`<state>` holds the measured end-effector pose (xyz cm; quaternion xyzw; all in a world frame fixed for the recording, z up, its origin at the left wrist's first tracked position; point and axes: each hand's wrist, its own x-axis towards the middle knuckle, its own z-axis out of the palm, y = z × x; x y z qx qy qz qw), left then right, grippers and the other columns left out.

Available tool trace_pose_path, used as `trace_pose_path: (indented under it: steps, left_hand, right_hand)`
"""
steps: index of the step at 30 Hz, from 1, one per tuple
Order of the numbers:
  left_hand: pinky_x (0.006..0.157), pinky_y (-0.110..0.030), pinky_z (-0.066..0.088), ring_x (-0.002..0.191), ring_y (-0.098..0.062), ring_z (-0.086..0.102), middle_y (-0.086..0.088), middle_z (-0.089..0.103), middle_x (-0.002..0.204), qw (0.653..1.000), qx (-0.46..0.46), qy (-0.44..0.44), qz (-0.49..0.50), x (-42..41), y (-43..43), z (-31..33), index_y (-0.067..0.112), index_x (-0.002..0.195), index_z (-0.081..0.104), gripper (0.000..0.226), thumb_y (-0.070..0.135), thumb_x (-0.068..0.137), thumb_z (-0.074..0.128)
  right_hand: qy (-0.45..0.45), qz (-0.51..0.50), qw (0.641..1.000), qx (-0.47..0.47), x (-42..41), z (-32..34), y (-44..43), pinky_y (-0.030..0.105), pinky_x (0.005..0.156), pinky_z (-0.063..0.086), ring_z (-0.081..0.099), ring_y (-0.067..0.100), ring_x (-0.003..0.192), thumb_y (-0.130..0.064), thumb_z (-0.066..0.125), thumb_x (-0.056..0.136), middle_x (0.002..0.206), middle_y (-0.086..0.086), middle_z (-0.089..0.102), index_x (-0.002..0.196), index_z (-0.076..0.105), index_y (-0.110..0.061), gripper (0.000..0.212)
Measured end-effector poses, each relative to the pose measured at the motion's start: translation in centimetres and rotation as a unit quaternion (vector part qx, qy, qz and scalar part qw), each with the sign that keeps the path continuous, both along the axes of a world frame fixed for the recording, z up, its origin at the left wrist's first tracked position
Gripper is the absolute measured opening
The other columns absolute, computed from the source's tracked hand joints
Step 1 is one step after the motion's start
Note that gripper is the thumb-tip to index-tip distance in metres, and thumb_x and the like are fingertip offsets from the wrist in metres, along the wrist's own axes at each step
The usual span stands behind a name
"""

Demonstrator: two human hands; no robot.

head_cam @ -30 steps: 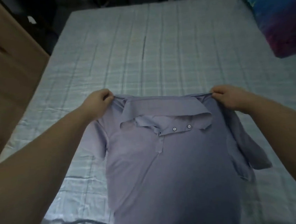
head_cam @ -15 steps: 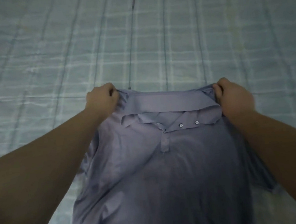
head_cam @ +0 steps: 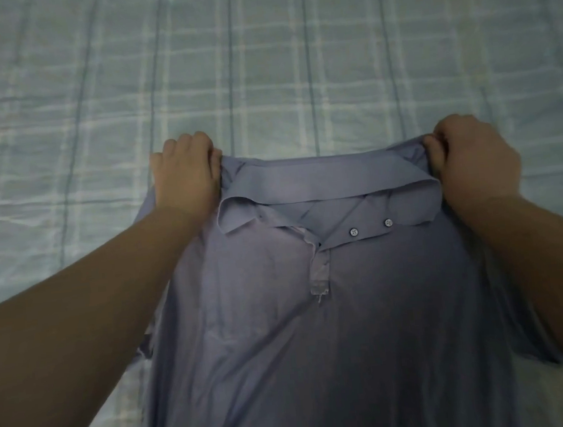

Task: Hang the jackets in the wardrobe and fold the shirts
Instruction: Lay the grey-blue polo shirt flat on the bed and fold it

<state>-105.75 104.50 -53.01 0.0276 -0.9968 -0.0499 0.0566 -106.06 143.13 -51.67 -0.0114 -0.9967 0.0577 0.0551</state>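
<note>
A lavender polo shirt (head_cam: 319, 330) lies front up on the bed, collar away from me, two buttons showing on its open placket. My left hand (head_cam: 185, 177) grips the shirt's left shoulder beside the collar. At the other shoulder my right hand (head_cam: 474, 157) grips the fabric, thumb curled over the edge. The collar is stretched flat between both hands. My forearms cover both sleeves in part. No jacket is in view.
A pale blue checked bedsheet (head_cam: 258, 60) fills the view beyond and beside the shirt, with light creases at the left. The sheet (head_cam: 14, 204) is bare at the left side.
The view has moved closer and lower over the bed; pillow and wardrobe have left it. Both hands kept their grip and lowered the shirt flatter onto the sheet, collar stretched wider.
</note>
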Motion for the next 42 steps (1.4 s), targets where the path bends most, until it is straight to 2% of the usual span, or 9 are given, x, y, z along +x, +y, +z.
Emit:
trace_pose_path:
  steps: [2, 4, 8, 12, 16, 24, 32, 37, 42]
  left_hand:
    - [0.079, -0.046, 0.032, 0.099, -0.040, 0.050, -0.020, 0.056, 0.106, 1.000, 0.013, -0.014, 0.014, 0.1, 0.2, 0.4, 0.007, 0.100, 0.058, 0.023, 0.029, 0.100, 0.048]
    - [0.092, -0.045, 0.034, 0.110, -0.040, 0.049, -0.019, 0.056, 0.117, 0.998, 0.070, -0.003, 0.002, 0.4, 0.2, 1.2, 0.007, 0.108, 0.062, 0.021, 0.020, 0.096, 0.053]
    - [0.105, -0.006, 0.021, 0.126, -0.028, 0.046, -0.017, 0.057, 0.129, 0.968, 0.246, -0.007, -0.059, 1.8, 2.1, 5.2, 0.004, 0.122, 0.061, 0.036, 0.005, 0.088, 0.047]
    - [0.121, -0.045, 0.021, 0.143, -0.037, 0.034, -0.020, 0.043, 0.151, 0.954, 0.099, -0.100, -0.265, 5.2, 6.2, 5.9, 0.000, 0.144, 0.045, 0.056, 0.020, 0.092, 0.043]
    - [0.124, -0.044, 0.006, 0.152, -0.028, 0.012, -0.016, 0.018, 0.163, 0.962, -0.022, -0.148, -0.230, 7.5, 6.1, 2.7, 0.004, 0.156, 0.017, 0.068, 0.045, 0.102, 0.023]
    - [0.123, -0.048, 0.011, 0.152, -0.029, 0.011, -0.016, 0.017, 0.163, 0.968, -0.003, -0.133, -0.213, 8.4, 4.9, -1.4, 0.006, 0.157, 0.015, 0.073, 0.052, 0.102, 0.026]
    - [0.124, -0.045, 0.003, 0.152, -0.031, 0.008, -0.017, 0.013, 0.164, 0.961, 0.027, -0.181, -0.208, 9.6, 4.8, 1.0, 0.006, 0.157, 0.013, 0.069, 0.045, 0.104, 0.031]
    - [0.123, -0.045, 0.015, 0.149, -0.036, 0.021, -0.020, 0.028, 0.159, 0.956, 0.106, -0.196, -0.190, 19.8, 3.8, 3.5, 0.001, 0.153, 0.029, 0.064, 0.037, 0.100, 0.034]
    - [0.119, -0.051, 0.025, 0.139, -0.046, 0.037, -0.027, 0.042, 0.149, 0.951, 0.161, -0.224, -0.138, 35.1, 1.1, 4.6, -0.005, 0.144, 0.043, 0.058, 0.023, 0.094, 0.049]
  right_hand:
    - [-0.023, 0.016, 1.000, 0.008, -0.2, 0.1, -0.1, 0.049, 0.076, 0.041, 0.051, 0.042, 0.098, -0.032, 0.051, 0.098, 0.105, 0.020, 0.056, 0.104, 0.058, -0.011, 0.023]
    - [-0.026, 0.001, 0.998, -0.058, -0.1, 0.9, 0.1, 0.050, 0.089, 0.040, 0.051, 0.042, 0.108, -0.021, 0.053, 0.094, 0.117, 0.020, 0.056, 0.113, 0.062, -0.011, 0.023]
    - [0.055, 0.000, 0.975, -0.214, 1.6, 4.2, -1.3, 0.028, 0.108, 0.031, 0.050, 0.031, 0.123, -0.008, 0.042, 0.090, 0.131, 0.014, 0.057, 0.126, 0.061, -0.010, 0.041]
    - [-0.027, 0.206, 0.974, -0.089, 4.7, 5.0, -6.2, 0.040, 0.118, 0.026, 0.042, 0.032, 0.138, -0.022, 0.040, 0.096, 0.146, 0.015, 0.050, 0.141, 0.051, -0.005, 0.049]
    - [-0.108, 0.233, 0.966, 0.026, 6.8, 1.9, -6.7, 0.044, 0.123, 0.016, 0.024, 0.030, 0.149, -0.043, 0.026, 0.098, 0.159, 0.015, 0.030, 0.152, 0.032, -0.005, 0.067]
    - [-0.084, 0.213, 0.973, 0.023, 7.5, -2.8, -5.4, 0.049, 0.121, 0.018, 0.019, 0.031, 0.150, -0.049, 0.035, 0.098, 0.161, 0.018, 0.024, 0.155, 0.024, -0.004, 0.072]
    - [-0.134, 0.172, 0.976, -0.010, 9.4, 0.5, -7.0, 0.047, 0.122, 0.015, 0.022, 0.034, 0.148, -0.031, 0.043, 0.100, 0.159, 0.019, 0.027, 0.154, 0.026, -0.002, 0.063]
    - [-0.144, 0.149, 0.976, -0.068, 19.9, 2.4, -6.4, 0.046, 0.118, 0.022, 0.032, 0.038, 0.143, -0.024, 0.046, 0.096, 0.153, 0.021, 0.037, 0.148, 0.038, -0.001, 0.058]
    - [-0.231, 0.089, 0.962, -0.113, 35.3, 3.4, -3.7, 0.053, 0.115, 0.030, 0.037, 0.040, 0.141, -0.020, 0.051, 0.091, 0.153, 0.022, 0.039, 0.145, 0.043, -0.001, 0.059]
